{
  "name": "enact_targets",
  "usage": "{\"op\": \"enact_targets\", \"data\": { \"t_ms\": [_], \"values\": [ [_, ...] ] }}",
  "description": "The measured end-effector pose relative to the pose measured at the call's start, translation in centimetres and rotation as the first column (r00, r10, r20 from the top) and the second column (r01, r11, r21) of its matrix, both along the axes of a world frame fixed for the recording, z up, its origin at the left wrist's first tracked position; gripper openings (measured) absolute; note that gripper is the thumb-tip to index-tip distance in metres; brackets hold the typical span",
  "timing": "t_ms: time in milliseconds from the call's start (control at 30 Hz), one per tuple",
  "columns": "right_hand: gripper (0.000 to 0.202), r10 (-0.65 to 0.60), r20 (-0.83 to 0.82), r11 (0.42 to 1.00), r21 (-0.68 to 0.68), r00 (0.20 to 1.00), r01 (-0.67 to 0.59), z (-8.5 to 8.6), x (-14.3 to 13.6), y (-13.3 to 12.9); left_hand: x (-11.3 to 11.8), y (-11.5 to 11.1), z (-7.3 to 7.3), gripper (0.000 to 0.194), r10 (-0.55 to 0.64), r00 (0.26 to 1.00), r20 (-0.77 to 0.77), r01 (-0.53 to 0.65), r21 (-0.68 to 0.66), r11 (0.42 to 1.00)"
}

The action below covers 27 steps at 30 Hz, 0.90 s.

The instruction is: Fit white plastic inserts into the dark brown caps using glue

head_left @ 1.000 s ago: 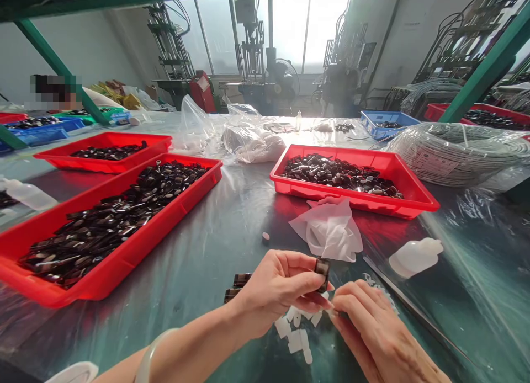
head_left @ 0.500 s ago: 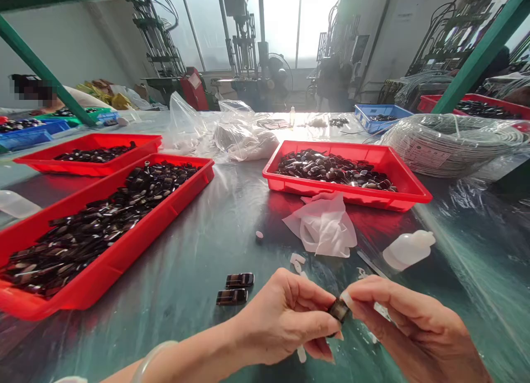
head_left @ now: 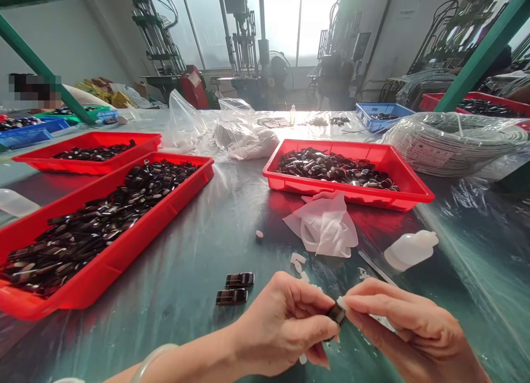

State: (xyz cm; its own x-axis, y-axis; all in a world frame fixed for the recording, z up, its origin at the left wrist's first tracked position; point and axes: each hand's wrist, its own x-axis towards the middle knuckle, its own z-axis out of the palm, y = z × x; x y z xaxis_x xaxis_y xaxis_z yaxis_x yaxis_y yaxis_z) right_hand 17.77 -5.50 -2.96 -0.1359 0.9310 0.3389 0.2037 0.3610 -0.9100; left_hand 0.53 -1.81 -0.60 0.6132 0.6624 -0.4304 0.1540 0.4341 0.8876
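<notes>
Between thumb and fingers my left hand [head_left: 285,328] grips a small dark translucent plastic case [head_left: 337,314], tilted, its lower part hidden by the fingers. My right hand [head_left: 414,322] pinches a small white piece [head_left: 342,303] against the upper end of that case. Whether the piece sits in the case or only touches it, I cannot tell. Left of my left hand, two similar dark cases [head_left: 232,296] lie side by side on the table. Small white pieces [head_left: 297,260] are scattered just beyond my hands, and a single white oval piece [head_left: 259,234] lies farther off.
Long red tray [head_left: 153,234] at left and another red tray [head_left: 351,193] ahead are filled with dark cases. A crumpled white cloth [head_left: 327,228], a white bottle [head_left: 409,249] and a thin blade-like tool [head_left: 376,267] lie beyond my right hand. A wrapped cable coil [head_left: 447,148] sits at right.
My fingers have shifted slightly and the dark case is turned a little in my left hand. The white piece stays at its end, with my right fingertips still on it.
</notes>
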Motion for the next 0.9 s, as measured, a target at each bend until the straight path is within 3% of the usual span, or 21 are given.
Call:
{"op": "enact_targets", "data": {
  "t_ms": [267, 600, 767, 900],
  "values": [
    [0.018, 0.046, -0.143, 0.98, -0.185, 0.989, -0.072, 0.6, -0.1, 0.1, -0.1, 0.0, 0.4, 0.015, -0.028, 0.999, -0.025, 0.029, 0.047, 0.998],
    [0.028, 0.107, -0.123, 0.979, -0.161, 0.987, -0.126, -0.1, 0.3, 0.2, -0.1, -0.1, -0.2, 0.018, 0.0, 1.0, -0.016, 0.0, 0.021, 1.0],
    [0.028, 0.132, -0.018, 0.983, -0.129, 0.991, -0.133, 0.7, 0.7, 0.2, 0.1, 0.2, 0.2, 0.018, 0.033, 0.999, 0.0, -0.033, -0.017, 0.999],
    [0.015, -0.01, 0.29, 1.0, 0.004, 0.957, 0.009, 0.9, 1.8, 0.3, 0.1, 0.7, 0.6, 0.018, 0.103, 0.994, 0.035, -0.103, -0.022, 0.994]
  ]
}}
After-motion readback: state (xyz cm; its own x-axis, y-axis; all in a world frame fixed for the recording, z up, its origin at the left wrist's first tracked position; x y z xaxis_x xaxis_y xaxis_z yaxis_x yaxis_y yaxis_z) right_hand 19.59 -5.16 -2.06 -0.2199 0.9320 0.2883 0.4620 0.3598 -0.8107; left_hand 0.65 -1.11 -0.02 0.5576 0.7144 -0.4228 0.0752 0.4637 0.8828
